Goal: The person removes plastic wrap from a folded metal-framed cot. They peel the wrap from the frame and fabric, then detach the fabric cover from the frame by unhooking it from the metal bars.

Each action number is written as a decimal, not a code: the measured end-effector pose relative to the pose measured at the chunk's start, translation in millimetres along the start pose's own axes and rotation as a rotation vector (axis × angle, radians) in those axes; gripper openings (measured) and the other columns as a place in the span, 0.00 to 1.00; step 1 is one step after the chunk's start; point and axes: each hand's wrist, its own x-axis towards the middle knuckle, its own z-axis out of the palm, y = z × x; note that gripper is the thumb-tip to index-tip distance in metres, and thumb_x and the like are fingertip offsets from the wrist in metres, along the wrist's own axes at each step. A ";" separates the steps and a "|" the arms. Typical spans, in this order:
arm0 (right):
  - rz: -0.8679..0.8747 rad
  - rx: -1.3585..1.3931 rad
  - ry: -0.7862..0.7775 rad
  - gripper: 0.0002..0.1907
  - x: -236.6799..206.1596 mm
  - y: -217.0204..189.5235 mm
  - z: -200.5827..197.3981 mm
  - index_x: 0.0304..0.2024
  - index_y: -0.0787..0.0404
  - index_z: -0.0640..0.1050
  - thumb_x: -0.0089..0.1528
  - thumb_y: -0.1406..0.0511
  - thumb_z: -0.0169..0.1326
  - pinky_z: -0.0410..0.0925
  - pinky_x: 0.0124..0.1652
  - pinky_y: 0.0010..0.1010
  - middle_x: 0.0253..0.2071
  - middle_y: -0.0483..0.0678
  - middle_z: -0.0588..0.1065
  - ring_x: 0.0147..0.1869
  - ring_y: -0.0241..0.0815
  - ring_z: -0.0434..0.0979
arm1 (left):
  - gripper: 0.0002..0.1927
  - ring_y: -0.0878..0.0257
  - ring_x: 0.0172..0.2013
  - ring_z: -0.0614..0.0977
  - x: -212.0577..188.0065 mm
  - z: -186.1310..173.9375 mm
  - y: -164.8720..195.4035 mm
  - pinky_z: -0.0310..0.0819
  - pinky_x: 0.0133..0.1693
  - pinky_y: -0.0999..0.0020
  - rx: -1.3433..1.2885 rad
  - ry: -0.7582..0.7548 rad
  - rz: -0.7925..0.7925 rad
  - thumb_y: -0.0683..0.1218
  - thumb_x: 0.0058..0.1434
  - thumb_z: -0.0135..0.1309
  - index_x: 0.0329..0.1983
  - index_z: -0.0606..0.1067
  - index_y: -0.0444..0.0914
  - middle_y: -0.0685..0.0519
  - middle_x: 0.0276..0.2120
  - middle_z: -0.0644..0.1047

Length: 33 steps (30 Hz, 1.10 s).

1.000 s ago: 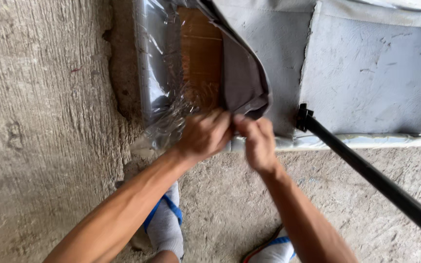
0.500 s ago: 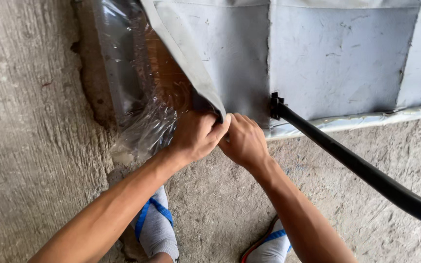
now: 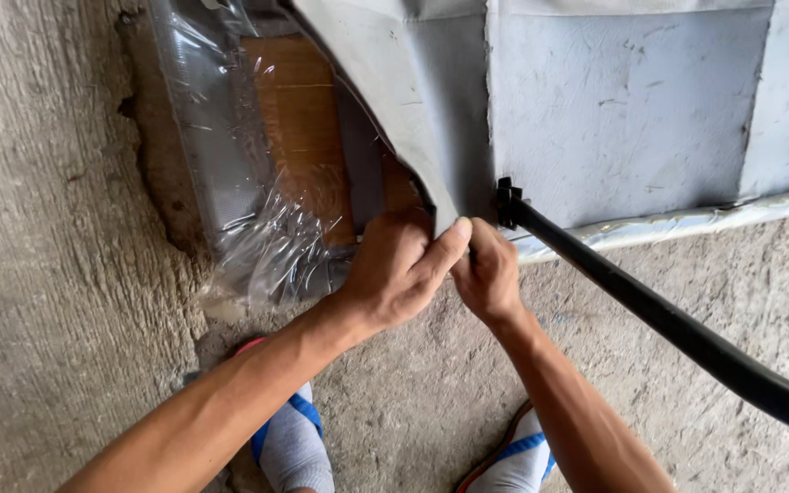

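A: Where are the hands?
B: Close together; left hand [image 3: 394, 269] and right hand [image 3: 486, 274] both pinch the grey sheet's [image 3: 431, 137] lower corner.
A: Why there?
B: That corner curls away, uncovering brown board [image 3: 299, 119] and clear plastic wrap [image 3: 257, 246] above the left hand.

A package stood in the upper left and centre of the frame: a flat brown wooden panel [image 3: 299, 119] wrapped in crinkled clear plastic film [image 3: 230, 164], which bunched loosely at its lower end, and partly covered from the right by a grey sheet wrapping [image 3: 440, 100] peeled back at one corner. No labels, signs or screens showed.
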 end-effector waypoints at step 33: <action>-0.163 -0.377 -0.273 0.09 63.2 68.0 -105.1 0.51 0.70 0.75 0.70 0.71 0.55 0.77 0.40 0.36 0.45 0.61 0.77 0.44 0.51 0.81 | 0.25 0.54 0.34 0.85 23.0 -61.3 52.2 0.79 0.39 0.52 0.649 -0.929 -0.668 0.67 0.65 0.51 0.41 0.78 0.41 0.44 0.34 0.84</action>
